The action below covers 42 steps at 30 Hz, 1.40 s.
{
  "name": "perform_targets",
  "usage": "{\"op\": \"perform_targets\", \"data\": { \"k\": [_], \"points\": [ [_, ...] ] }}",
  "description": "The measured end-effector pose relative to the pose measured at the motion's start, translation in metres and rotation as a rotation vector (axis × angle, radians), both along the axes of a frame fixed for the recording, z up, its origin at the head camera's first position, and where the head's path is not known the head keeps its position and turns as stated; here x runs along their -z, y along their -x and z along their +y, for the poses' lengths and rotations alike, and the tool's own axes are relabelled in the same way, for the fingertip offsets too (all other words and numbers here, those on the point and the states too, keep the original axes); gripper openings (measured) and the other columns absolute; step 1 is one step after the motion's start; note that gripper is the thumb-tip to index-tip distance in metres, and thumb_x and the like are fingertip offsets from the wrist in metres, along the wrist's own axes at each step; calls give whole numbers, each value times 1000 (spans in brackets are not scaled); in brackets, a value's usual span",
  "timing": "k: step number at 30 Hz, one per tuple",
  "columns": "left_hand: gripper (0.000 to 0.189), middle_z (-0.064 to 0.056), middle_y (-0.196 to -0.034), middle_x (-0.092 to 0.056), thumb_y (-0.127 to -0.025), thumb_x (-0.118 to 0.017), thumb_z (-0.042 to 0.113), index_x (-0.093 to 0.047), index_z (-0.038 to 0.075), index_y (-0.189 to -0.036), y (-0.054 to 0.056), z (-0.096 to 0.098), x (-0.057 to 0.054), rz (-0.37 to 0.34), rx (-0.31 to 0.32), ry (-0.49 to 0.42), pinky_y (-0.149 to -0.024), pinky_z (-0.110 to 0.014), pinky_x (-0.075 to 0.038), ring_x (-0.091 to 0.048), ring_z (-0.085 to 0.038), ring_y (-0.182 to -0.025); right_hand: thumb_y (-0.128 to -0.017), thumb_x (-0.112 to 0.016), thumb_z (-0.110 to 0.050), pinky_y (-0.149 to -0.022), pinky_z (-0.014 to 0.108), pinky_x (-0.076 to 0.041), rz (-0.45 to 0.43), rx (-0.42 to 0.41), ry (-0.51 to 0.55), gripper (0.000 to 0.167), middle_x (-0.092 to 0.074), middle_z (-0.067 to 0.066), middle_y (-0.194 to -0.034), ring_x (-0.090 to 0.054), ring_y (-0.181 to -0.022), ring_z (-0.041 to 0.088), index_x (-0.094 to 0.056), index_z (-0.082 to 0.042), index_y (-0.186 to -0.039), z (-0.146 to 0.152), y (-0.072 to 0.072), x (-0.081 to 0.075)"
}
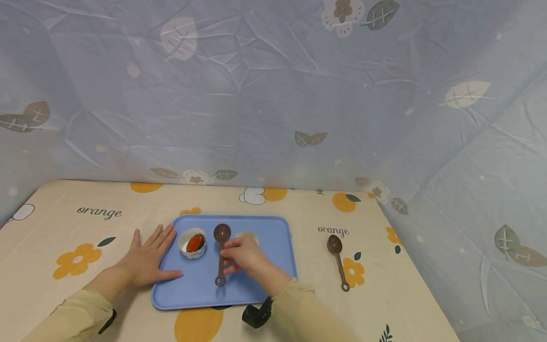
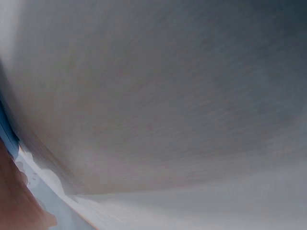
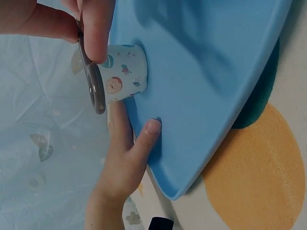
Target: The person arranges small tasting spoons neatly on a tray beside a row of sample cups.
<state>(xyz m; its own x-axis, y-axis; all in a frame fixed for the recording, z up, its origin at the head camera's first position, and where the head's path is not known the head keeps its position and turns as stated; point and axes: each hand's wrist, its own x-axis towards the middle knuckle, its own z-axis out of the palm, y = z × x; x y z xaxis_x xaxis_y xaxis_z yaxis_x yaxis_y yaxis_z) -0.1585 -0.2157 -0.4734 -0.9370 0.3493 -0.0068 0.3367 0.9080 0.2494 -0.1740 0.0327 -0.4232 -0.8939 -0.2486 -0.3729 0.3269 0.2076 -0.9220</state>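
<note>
My right hand (image 1: 245, 256) pinches a brown spoon (image 1: 221, 259) by its handle above the blue tray (image 1: 192, 292). The spoon has a round bowl at the far end and a ring at the near end; in the right wrist view its ring-ended handle (image 3: 97, 91) passes in front of a patterned white cup (image 3: 129, 72). That cup stands on the tray's left side, holding a red-orange and dark piece (image 1: 195, 243). With fingers spread straight, my left hand (image 1: 143, 261) rests at the tray's left edge, thumb over the rim.
A second brown spoon (image 1: 339, 261) lies on the patterned tablecloth (image 1: 316, 294) right of the tray. Behind my right hand, a pale round thing (image 1: 248, 234) is partly hidden and blurred. A fabric wall (image 1: 256, 114) rises behind the table. The left wrist view is mostly blurred grey.
</note>
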Motion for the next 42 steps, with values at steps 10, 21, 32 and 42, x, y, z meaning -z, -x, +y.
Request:
{"op": "perform_targets", "data": {
  "k": [10, 21, 32, 42],
  "points": [
    [110, -22, -153, -22, -71, -60, 70, -24, -3, -145, 0, 0, -1, -3, -6, 13, -103, -73, 1, -18, -44, -140, -86, -58, 4, -54, 32, -57, 41, -33, -39, 17, -58, 6, -66, -55, -54, 10, -61, 10, -102, -5, -3, 3],
    [110, -23, -152, -23, -71, -60, 70, -25, -4, -144, -1, 0, -2, 13, -3, 11, -103, -74, -1, -20, -44, -139, -84, -58, 7, -52, 35, -57, 71, -11, -43, 17, -60, 11, -66, -54, -49, 10, -60, 13, -100, -12, -11, 0],
    [111, -22, -153, -20, -71, -58, 72, -23, -4, -145, 2, -2, 3, 19, 1, -30, -103, -73, 3, -17, -44, -140, -82, -60, 6, -45, 30, -54, 129, -10, -115, 10, -59, 11, -56, -56, -41, 11, -62, 8, -92, -16, -15, 11],
    [112, -21, -154, -19, -72, -56, 74, -21, -3, -146, 2, -4, 6, 16, 3, -28, -103, -73, 4, -15, -43, -141, -84, -60, 5, -42, 28, -52, 143, -1, -179, 13, -62, 11, -61, -54, -41, 10, -62, 10, -96, -20, -18, 19]
  ]
}}
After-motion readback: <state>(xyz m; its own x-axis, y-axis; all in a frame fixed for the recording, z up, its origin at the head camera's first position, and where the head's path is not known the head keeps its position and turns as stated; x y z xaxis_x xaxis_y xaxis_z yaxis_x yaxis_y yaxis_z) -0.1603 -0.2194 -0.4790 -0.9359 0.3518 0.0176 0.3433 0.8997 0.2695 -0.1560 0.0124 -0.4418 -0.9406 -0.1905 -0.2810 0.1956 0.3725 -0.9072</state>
